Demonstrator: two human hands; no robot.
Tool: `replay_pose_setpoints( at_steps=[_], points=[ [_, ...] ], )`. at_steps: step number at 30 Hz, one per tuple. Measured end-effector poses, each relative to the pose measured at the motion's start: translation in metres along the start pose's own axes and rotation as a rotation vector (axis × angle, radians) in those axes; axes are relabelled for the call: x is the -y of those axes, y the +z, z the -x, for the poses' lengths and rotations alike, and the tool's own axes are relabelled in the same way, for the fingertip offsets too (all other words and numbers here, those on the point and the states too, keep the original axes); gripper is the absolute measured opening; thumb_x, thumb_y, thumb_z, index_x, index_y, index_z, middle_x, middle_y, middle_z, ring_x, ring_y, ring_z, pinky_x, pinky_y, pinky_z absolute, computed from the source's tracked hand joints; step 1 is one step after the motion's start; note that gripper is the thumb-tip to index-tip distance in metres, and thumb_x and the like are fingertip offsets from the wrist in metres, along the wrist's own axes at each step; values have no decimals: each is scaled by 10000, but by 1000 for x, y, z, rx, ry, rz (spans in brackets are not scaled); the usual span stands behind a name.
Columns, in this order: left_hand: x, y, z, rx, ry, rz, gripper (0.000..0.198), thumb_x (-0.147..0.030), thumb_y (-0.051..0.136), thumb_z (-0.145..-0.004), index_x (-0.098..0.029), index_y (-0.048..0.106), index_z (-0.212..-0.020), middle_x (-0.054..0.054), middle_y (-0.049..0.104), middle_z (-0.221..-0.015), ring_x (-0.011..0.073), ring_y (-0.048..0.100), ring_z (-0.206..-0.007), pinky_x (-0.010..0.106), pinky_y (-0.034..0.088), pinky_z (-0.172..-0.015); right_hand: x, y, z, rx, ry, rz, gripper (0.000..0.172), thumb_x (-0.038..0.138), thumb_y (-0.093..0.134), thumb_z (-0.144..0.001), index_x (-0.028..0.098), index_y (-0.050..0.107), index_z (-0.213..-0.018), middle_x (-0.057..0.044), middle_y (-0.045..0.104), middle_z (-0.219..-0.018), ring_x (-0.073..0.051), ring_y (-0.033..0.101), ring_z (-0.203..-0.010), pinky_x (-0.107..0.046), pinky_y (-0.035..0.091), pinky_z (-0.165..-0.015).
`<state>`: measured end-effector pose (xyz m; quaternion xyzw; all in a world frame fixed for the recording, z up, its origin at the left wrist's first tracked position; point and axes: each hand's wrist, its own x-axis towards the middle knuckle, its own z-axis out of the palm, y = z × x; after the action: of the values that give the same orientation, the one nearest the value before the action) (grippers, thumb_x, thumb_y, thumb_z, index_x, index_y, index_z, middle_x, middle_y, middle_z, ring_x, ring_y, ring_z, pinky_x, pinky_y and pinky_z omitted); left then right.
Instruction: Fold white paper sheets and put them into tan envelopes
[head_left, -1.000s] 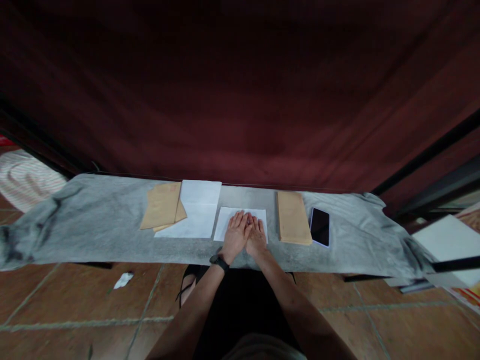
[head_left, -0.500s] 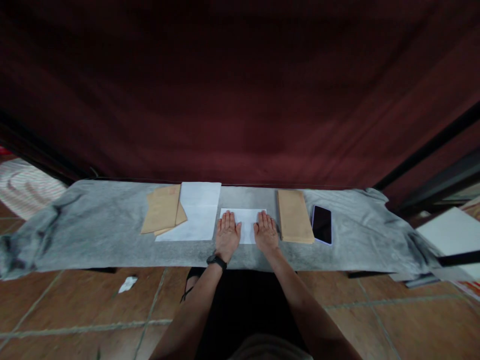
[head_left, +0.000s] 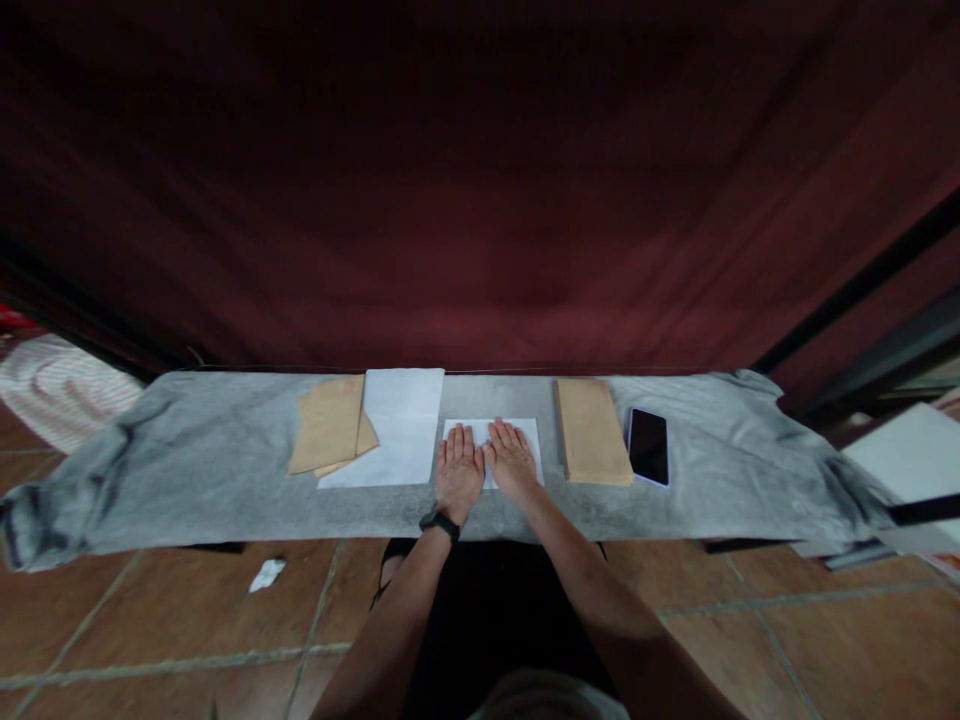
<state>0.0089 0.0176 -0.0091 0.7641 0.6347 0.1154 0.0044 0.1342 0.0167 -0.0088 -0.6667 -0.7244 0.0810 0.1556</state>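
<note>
A white sheet of paper (head_left: 529, 434), smaller than the sheets to its left and perhaps folded, lies before me. My left hand (head_left: 459, 474) rests flat on its left part, fingers stretched forward, a dark watch at the wrist. Flat on its middle lies my right hand (head_left: 513, 460), fingers out and angled left, its thumb side touching or nearly touching the left hand. To the right is a stack of brown envelopes (head_left: 592, 430). On the left, larger white paper (head_left: 409, 425) lies partly under a few brown envelopes (head_left: 327, 428).
A grey cloth (head_left: 225, 450) covers the narrow table. A phone (head_left: 648, 446) with a dark screen lies right of the envelope stack. Behind the table hangs a dark red curtain (head_left: 480, 250). A crumpled white scrap (head_left: 267, 574) lies on the tiled floor.
My right hand has slid left across the white paper, from its right edge to the middle beside my left hand. My left hand stays in place. The view has shifted slightly.
</note>
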Motion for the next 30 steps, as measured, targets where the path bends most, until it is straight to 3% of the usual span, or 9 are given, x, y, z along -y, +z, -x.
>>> replay_pose_setpoints(
  at_steps=[9, 14, 16, 22, 30],
  points=[
    [-11, 3, -3, -44, -93, 0, 577, -316, 303, -1018, -52, 371, -1527, 186, 341, -1601, 288, 251, -1519, 490, 192, -1240, -32, -3, 12, -51, 115, 84, 598, 393, 341, -1046, 86, 323, -1558, -149, 298, -1620, -269, 299, -1503, -457, 193, -1234],
    [-35, 6, -14, 6, 141, 99, 543, -299, 287, -1021, -145, 393, -1531, 95, 379, -1601, 239, 276, -1514, 459, 218, -1243, -31, -5, 13, -25, 117, 80, 561, 311, 302, -1042, 107, 317, -1564, -134, 272, -1633, -261, 253, -1522, -467, 179, -1239],
    [-39, 7, -19, 42, 170, 122, 540, -304, 274, -1025, -143, 402, -1525, 93, 404, -1589, 225, 303, -1504, 441, 232, -1241, -31, -6, 12, -9, 117, 83, 553, 275, 287, -1039, 103, 317, -1564, -131, 259, -1638, -258, 232, -1529, -460, 166, -1243],
    [-18, 7, -23, -37, 76, 97, 575, -352, 297, -1025, -83, 384, -1525, 155, 393, -1585, 250, 287, -1510, 460, 228, -1242, -31, -3, 9, 1, 147, 81, 574, 332, 296, -1043, 113, 290, -1574, -119, 251, -1642, -246, 223, -1532, -451, 151, -1252],
    [-1, 0, -6, -117, -96, 39, 606, -360, 278, -1030, -20, 357, -1525, 203, 399, -1568, 290, 297, -1502, 472, 285, -1215, -31, -4, 10, 1, 145, 77, 572, 344, 306, -1047, 114, 303, -1570, -109, 231, -1650, -251, 214, -1534, -447, 151, -1248]
  ],
)
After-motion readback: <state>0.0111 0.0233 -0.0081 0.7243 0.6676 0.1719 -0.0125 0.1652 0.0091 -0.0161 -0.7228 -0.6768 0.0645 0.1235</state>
